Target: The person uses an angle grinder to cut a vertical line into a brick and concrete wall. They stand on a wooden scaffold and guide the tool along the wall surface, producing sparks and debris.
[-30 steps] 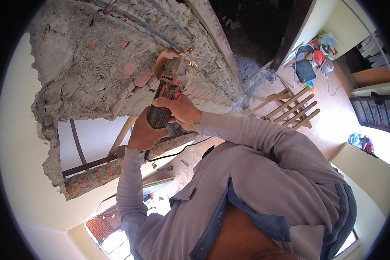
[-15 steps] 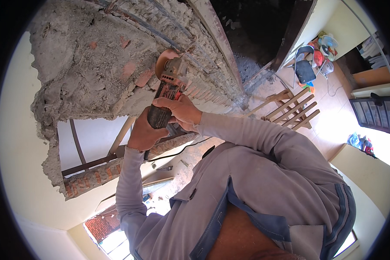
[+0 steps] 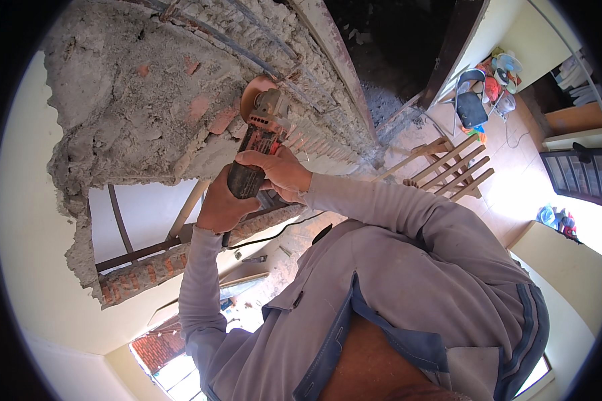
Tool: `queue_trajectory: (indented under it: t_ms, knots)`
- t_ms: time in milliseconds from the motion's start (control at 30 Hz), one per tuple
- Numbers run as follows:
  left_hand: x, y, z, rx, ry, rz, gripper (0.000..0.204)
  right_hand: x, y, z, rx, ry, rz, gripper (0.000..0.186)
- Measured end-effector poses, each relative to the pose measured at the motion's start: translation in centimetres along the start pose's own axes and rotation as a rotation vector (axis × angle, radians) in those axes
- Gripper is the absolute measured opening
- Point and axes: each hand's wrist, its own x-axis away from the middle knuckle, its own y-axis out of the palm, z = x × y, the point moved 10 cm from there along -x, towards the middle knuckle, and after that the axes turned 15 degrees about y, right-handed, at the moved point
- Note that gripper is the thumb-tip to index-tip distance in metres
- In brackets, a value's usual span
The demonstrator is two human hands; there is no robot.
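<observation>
Both hands grip a dusty black and red angle grinder point(image 3: 257, 139). My left hand point(image 3: 222, 204) wraps round its rear end, and my right hand point(image 3: 281, 172) clasps the body further forward, thumb across the top. The grinder's copper-coloured disc guard point(image 3: 258, 92) sits against the broken masonry beside exposed steel rebar point(image 3: 274, 70). Whether the disc touches the steel cannot be made out. A black power cord point(image 3: 274, 237) trails from the tool past my body. Around the tool spreads rough grey concrete point(image 3: 134, 113) with bits of red brick point(image 3: 222, 121).
Below the masonry is an opening with a wooden strut point(image 3: 187, 210) and a brick edge point(image 3: 144, 273). A wooden slatted frame point(image 3: 451, 172) stands on the floor to the right. Beyond it are a folding chair point(image 3: 471, 110) and heaped household items. A dark doorway point(image 3: 398, 47) lies at top.
</observation>
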Motion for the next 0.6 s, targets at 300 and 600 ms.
queue_trajectory:
  t_ms: [300, 600]
  knots:
    - [0.15, -0.47, 0.24, -0.015, 0.050, 0.051, 0.072, -0.01, 0.27, 0.06, 0.003, -0.003, -0.019, 0.030]
    - [-0.03, -0.23, -0.45, -0.009, 0.039, 0.039, 0.073, 0.06, -0.01, -0.07, -0.005, -0.015, 0.010, 0.029]
